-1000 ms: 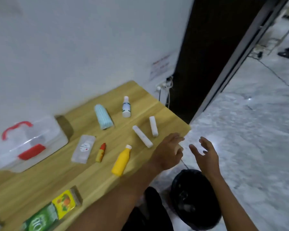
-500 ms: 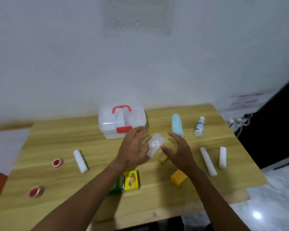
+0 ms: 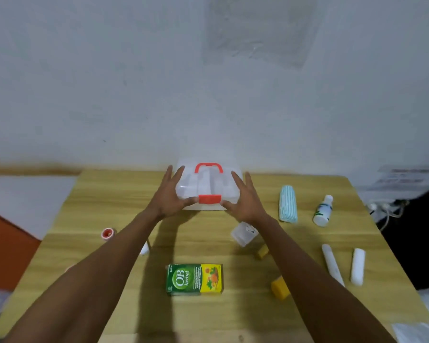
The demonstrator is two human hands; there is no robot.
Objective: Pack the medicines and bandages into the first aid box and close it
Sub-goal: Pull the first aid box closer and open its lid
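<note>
The first aid box (image 3: 206,184) sits at the middle of the table's (image 3: 124,194) back edge, close to the wall, with its lid down and the red latch (image 3: 209,199) facing the person. The left hand (image 3: 170,196) lies flat against the box's left side and the right hand (image 3: 245,201) against its right. The fingers are straight and curl round nothing, and both thumbs reach in toward the latch.

Nothing is packed yet, so the box is probably light. A thumb push on the latch could shove it into the wall or tip it rather than spring the catch. With so little room behind, the lid may strike the wall and not fold fully back.

The right forearm passes over a small clear packet (image 3: 244,233) and a yellow bottle (image 3: 279,289), so pulling the box forward could sweep them aside. Two white bandage rolls (image 3: 332,264) lie near the right edge and could roll off if bumped. The medicine carton (image 3: 195,279) rests near the front edge, between the arms.
</note>
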